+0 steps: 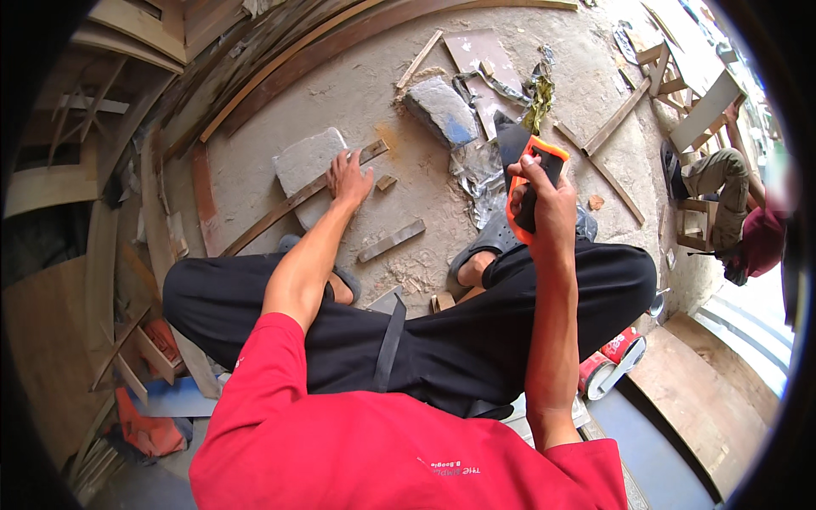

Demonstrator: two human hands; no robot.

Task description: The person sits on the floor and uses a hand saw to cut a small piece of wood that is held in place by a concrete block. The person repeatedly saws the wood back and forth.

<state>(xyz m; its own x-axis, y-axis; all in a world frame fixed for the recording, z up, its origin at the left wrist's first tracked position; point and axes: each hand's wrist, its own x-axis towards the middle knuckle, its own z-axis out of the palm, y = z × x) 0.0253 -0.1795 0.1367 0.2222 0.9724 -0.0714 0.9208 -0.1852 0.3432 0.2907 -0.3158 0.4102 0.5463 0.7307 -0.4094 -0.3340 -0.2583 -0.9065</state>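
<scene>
My left hand [347,180] presses down on a long, narrow wooden strip [285,208], its fingers hooked over it. The strip lies slanting across a pale stone block [302,157] on the ground. In my right hand [546,208] is a handsaw [551,156], gripped by its orange and black handle and raised above my right foot. Its dark blade points away from me and is strongly foreshortened. A short wood offcut [387,183] lies just right of my left hand, and a longer piece of wood [391,240] lies nearer my feet.
A second stone block [442,110], a flat board [484,72] and crumpled foil [483,180] lie ahead. Wood strips [616,119] are scattered to the right. Timber [136,178] is stacked at left. Another person [727,183] sits at far right. Red cans [599,374] stand beside me.
</scene>
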